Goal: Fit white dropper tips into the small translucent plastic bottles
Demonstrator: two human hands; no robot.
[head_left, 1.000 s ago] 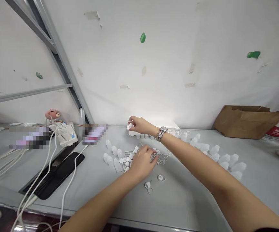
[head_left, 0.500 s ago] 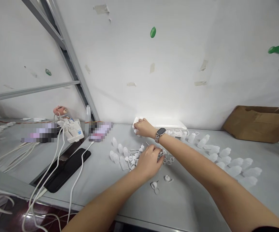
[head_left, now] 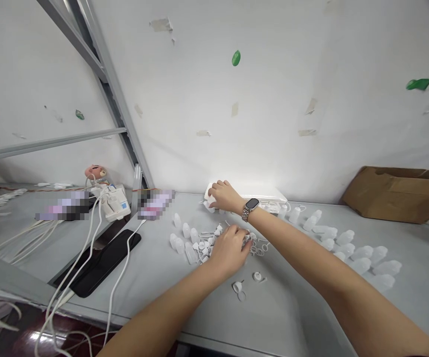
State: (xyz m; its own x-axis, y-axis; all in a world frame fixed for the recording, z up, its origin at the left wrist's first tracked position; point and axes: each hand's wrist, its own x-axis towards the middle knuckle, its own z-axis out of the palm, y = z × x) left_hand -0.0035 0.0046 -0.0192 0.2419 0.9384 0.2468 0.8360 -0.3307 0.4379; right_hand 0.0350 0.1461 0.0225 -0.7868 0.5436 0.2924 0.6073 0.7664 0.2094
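Note:
My right hand (head_left: 224,196), with a watch (head_left: 251,204) on its wrist, reaches to the left end of a white tray (head_left: 244,189) by the wall. Its fingers are closed on a small white bottle (head_left: 210,202). Over the pile of small white caps (head_left: 204,246) rests my left hand (head_left: 231,249), fingers curled; whatever lies under its fingertips is hidden. Several translucent bottles (head_left: 191,253) are left of the pile. Two loose caps, one of them a ringed cap (head_left: 238,286), lie nearer the front edge.
Many translucent bottles (head_left: 361,266) lie at the right, before a brown paper bag (head_left: 396,194). At the left are a black phone (head_left: 106,263), white cables (head_left: 119,277), a power strip (head_left: 116,203), a blurred-out phone (head_left: 156,204) and a metal post (head_left: 117,109).
The view has shifted slightly. My right hand has loosened and lifted a little at the tray's left end, showing more of the white bottle. My left hand has barely moved.

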